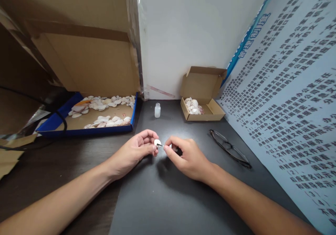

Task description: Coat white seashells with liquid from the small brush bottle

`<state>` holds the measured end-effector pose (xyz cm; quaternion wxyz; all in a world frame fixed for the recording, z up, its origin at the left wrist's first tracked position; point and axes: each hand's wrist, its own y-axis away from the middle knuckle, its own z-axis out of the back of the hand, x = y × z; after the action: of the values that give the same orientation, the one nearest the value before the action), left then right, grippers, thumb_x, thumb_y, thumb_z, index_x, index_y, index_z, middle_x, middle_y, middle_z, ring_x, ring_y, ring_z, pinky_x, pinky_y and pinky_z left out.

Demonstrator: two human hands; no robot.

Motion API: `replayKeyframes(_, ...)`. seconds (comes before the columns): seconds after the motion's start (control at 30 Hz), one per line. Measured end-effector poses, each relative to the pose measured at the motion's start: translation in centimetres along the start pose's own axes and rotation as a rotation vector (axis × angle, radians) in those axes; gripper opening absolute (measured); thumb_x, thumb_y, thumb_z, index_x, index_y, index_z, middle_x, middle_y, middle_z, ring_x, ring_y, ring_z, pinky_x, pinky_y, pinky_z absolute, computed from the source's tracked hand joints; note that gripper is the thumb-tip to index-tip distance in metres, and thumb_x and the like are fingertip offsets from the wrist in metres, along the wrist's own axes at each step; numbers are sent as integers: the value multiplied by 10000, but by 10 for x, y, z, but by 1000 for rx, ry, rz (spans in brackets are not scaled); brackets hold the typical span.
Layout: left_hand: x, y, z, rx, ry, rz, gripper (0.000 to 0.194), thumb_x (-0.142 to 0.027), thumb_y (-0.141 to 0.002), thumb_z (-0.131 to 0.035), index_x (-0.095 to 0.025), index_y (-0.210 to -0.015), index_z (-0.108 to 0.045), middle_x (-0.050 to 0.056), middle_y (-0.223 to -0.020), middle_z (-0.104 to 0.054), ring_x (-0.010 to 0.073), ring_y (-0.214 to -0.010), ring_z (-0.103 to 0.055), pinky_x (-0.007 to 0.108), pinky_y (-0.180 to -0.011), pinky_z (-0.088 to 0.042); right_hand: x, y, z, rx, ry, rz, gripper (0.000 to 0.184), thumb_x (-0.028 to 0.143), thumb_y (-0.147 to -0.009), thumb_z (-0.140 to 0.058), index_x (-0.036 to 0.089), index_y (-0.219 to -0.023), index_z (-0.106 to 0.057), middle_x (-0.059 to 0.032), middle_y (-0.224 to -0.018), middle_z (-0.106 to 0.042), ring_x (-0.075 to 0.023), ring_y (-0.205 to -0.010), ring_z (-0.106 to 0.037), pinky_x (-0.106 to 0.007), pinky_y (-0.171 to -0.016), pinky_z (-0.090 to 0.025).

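A small white seashell (pixel 157 142) is pinched between the fingertips of my left hand (pixel 140 147), above the dark mat. My right hand (pixel 185 154) is closed on a thin brush (pixel 160 145), whose dark tip touches or lies right at the shell's face. Most of the brush's handle is hidden by my right fingers. Beyond both hands, a small open bottle (pixel 157 111) with whitish contents stands upright on the mat.
A blue-edged cardboard box (pixel 86 133) with many shells stands at left, lid raised. At back right sits a small open carton (pixel 206 117) holding shells. Eyeglasses (pixel 231 147) lie right of my right hand. A printed sheet (pixel 283 98) slants along the right; a black cable (pixel 39 98) hangs at left.
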<state>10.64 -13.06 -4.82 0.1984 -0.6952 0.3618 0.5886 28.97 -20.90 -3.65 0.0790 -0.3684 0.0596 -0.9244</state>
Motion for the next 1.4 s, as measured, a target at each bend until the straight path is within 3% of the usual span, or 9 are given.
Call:
replayKeyframes(0.2,6,0,2,-2,-22,-13,260,-225,-806,-701,-184,-940,-483,-29,-863,-520,81,-782,-490,227,-749,-401,-3,-3,2,-43,65,-97,191,312,-902,-503,192,-809,-620,43,-606,-549,-71,-555,-441,-205,-556,-278)
replayKeyframes(0.37,8,-1,4,42,-20,-33,252,-221,-824,-691,-198,-947,-473,-38,-860,-511,80,-800,-486,230,-770,-404,-1,1,0,16,-7,-3,183,324,-901,-512,195,-832,-621,50,-624,-547,-60,-544,-420,-188,-551,-294)
replayKeyframes(0.6,7,1,4,59,11,-48,280,-256,-810,-722,-193,-940,-482,-39,-853,-542,82,-814,-532,239,-799,-414,-3,2,-4,25,5,3,179,313,-902,-513,190,-807,-602,45,-654,-580,-61,-555,-431,-191,-554,-296)
replayKeyframes(0.8,3,0,3,35,-10,26,312,-244,-807,-723,-169,-1051,-545,-1,-873,-621,103,-827,-592,252,-813,-429,-2,1,-2,35,20,-11,179,311,-901,-510,196,-819,-620,36,-659,-605,-69,-564,-463,-197,-558,-300)
replayKeyframes(0.97,0,-1,1,20,-25,74,319,-250,-770,-754,-149,-1010,-569,4,-850,-636,105,-800,-594,242,-780,-434,0,2,-2,36,8,-18,165,297,-896,-513,204,-833,-634,38,-676,-628,-67,-569,-478,-189,-559,-304)
replayKeyframes(1.27,-2,-3,0,-25,-170,27,300,-309,-768,-726,-167,-950,-535,-7,-876,-603,109,-829,-541,236,-765,-395,-3,-2,4,-67,164,-99,171,327,-878,-522,211,-816,-630,50,-571,-524,-72,-526,-414,-211,-548,-256)
replayKeyframes(1.4,-3,-2,0,-20,-239,-33,274,-324,-792,-694,-172,-933,-514,-34,-812,-536,93,-767,-479,221,-713,-366,-1,-1,3,-6,94,-35,154,290,-880,-504,206,-815,-615,53,-601,-539,-67,-540,-422,-204,-557,-269)
